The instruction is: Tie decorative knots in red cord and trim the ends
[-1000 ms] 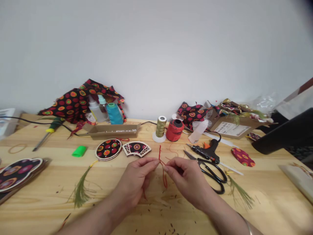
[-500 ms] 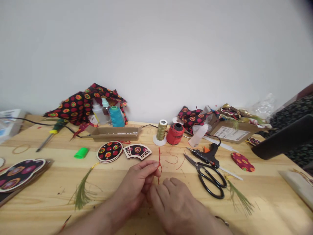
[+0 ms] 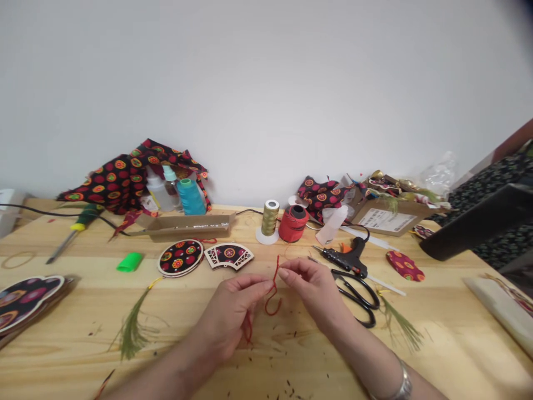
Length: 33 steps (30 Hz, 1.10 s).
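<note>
And here we are at the bench (image 3: 437, 339), both hands up close together over the wood, working a length of red thread (image 3: 273, 297) right between the fingertips. The left hand (image 3: 235, 314) has its thumb and forefinger narrowed to a tight pinch on the thread, and the right hand (image 3: 314, 291) comes in from the other side, its fingers (image 3: 291, 269) pinched just as narrowly, almost touching the left ones. A short end of the thread stands up between the two pinches, a loop drops below them, and another red tail dangles beside the left palm. Straight ahead of the fingers sit a round wooden ornament (image 3: 180, 258) and a fan-shaped wooden ornament (image 3: 229, 255), both faced in dark patterned fabric, lying flat and just apart from each other. Off the right fingers, black-handled scissors (image 3: 357, 300) lie on the bench with a glue gun (image 3: 345, 261) just above them. Beyond the fingers stand a red spool (image 3: 293, 224) and a gold spool (image 3: 270, 218), side by side. Left of the fingers, a green tassel (image 3: 131, 328) lies on the wood, and a second one (image 3: 400, 324) lies to the right, past the scissors.
</note>
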Each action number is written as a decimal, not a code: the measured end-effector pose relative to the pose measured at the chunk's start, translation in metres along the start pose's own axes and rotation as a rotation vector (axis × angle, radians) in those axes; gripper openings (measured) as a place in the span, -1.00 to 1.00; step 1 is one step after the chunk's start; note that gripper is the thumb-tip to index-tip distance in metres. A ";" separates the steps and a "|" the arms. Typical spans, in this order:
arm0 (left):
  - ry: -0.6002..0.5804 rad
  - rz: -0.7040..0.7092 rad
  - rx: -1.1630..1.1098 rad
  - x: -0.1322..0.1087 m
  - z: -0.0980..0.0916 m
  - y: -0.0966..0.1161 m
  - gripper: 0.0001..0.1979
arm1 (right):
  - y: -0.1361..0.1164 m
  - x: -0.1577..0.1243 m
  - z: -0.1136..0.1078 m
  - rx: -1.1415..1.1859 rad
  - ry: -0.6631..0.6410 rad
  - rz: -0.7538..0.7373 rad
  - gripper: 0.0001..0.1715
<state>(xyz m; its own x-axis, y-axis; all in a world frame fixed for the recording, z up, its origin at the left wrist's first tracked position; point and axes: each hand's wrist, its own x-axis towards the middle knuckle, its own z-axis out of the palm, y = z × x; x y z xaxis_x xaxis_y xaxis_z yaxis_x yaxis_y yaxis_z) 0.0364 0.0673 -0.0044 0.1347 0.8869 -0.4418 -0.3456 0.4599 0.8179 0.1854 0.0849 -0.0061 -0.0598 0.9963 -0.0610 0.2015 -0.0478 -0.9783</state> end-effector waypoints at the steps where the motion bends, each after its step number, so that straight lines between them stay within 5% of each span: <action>1: -0.006 0.008 0.036 0.000 0.000 0.000 -0.92 | 0.001 0.002 0.001 0.050 -0.027 0.053 -0.76; 13: -0.065 0.044 0.344 -0.002 -0.002 -0.005 -0.85 | 0.001 -0.001 0.003 0.331 -0.064 0.000 -0.79; 24: 0.031 0.075 0.233 0.000 0.000 -0.003 -0.87 | 0.003 -0.003 0.007 0.585 -0.297 0.185 -0.59; 33: -0.012 0.082 0.180 0.002 -0.002 -0.004 -0.88 | 0.005 -0.003 0.010 0.534 -0.234 0.228 -0.75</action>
<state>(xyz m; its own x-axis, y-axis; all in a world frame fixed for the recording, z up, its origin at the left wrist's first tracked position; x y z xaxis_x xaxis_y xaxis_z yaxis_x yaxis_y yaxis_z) 0.0365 0.0670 -0.0095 0.1240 0.9218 -0.3674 -0.1840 0.3852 0.9043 0.1769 0.0805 -0.0127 -0.2978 0.9179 -0.2623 -0.2786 -0.3464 -0.8958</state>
